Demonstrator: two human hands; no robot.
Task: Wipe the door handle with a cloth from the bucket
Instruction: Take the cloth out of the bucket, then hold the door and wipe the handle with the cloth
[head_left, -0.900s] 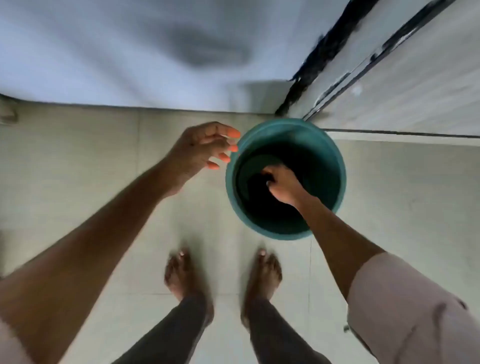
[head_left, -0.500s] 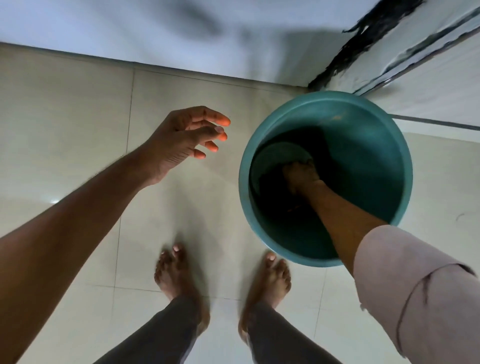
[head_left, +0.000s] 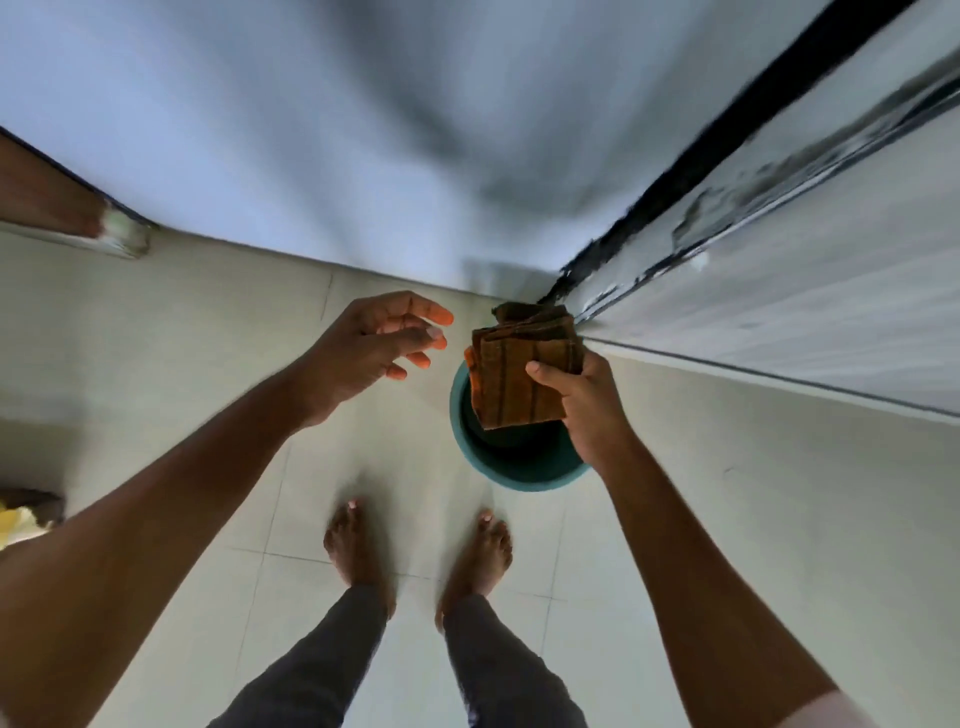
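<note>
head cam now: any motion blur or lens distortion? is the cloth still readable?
Head view: strong motion smear across the wall and the door edge up top; wide-angle bending makes the floor lines converge. The cloth in the right hand is fairly sharp, stripes legible. The left hand is slightly soft at the fingertips. The bucket interior is dark, contents unreadable.
</note>
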